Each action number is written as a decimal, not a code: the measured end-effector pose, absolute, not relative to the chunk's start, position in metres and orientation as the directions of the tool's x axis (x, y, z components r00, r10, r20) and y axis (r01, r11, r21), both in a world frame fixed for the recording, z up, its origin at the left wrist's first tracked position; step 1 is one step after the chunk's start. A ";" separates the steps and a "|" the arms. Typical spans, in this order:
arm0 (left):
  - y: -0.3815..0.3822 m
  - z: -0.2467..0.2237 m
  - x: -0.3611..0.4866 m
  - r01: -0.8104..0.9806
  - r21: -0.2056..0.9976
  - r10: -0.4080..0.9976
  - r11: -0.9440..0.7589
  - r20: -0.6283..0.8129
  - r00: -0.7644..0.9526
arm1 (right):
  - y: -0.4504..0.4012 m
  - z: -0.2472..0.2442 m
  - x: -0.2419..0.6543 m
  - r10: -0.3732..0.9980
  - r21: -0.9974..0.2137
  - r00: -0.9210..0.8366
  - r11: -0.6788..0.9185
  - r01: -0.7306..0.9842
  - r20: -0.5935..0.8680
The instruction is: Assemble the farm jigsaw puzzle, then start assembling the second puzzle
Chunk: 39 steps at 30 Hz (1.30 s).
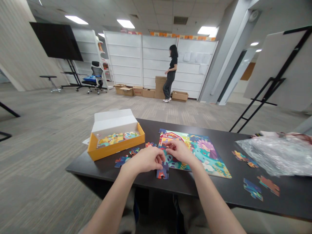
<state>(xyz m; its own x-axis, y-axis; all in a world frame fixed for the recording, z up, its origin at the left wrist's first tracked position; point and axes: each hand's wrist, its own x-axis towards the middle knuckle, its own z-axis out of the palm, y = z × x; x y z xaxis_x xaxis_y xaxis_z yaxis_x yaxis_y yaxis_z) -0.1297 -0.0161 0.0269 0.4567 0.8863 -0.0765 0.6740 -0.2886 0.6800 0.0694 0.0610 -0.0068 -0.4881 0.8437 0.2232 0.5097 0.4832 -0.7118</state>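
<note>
A colourful jigsaw puzzle with a red barn, a purple tree and a white rabbit lies on the black table. My left hand is at its left edge, fingers curled down against a blue and red puzzle piece. Over the puzzle's left part hovers my right hand, its fingers bent and thumb a little apart, with nothing visible between them. Several loose pieces lie left of my left hand, one red piece just beyond it. What lies under my fingers is partly hidden.
An open yellow box holding several pieces stands at the table's left. On the right are loose pieces and a crumpled clear plastic bag. Across the room a person stands by cardboard boxes. A whiteboard stand is at right.
</note>
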 end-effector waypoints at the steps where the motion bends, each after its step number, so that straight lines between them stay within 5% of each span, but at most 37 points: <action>1: -0.017 0.028 -0.130 0.687 0.665 0.888 -0.292 -0.078 0.453 | 0.062 -0.005 0.073 0.854 -0.718 -0.461 0.476 0.508 0.240; 6: -0.016 0.033 -0.131 0.767 0.552 0.920 -0.328 0.001 0.393 | 0.062 0.001 0.095 0.896 -0.727 -0.359 0.428 0.537 0.263; 13: -0.002 0.025 -0.124 0.858 0.370 0.932 -0.357 0.196 0.304 | 0.055 -0.001 0.102 0.846 -0.597 -0.461 0.522 0.609 0.269; 24: 0.010 0.012 -0.125 0.836 0.346 0.904 -0.427 0.196 0.381 | 0.048 0.001 0.092 0.807 -0.554 -0.551 0.564 0.612 0.212; 30: 0.015 0.023 -0.157 0.911 0.388 0.980 -0.142 0.186 0.074 | 0.048 0.001 0.093 0.822 -0.556 -0.516 0.552 0.622 0.239; 35: 0.008 0.026 -0.155 0.969 0.245 0.999 -0.036 0.043 0.026 | 0.050 -0.002 0.093 0.823 -0.512 -0.512 0.559 0.652 0.247; 39: 0.007 0.024 -0.149 0.969 0.246 0.999 -0.015 0.048 0.003 | 0.046 0.001 0.091 0.829 -0.518 -0.510 0.548 0.657 0.231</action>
<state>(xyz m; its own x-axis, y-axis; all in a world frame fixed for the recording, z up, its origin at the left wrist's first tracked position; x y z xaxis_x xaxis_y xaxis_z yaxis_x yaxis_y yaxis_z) -0.1491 0.0072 0.0244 0.0030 0.9989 0.0475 0.9691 -0.0146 0.2461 0.0915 0.0462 0.0014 -0.5096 0.8288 0.2312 0.6568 0.5482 -0.5178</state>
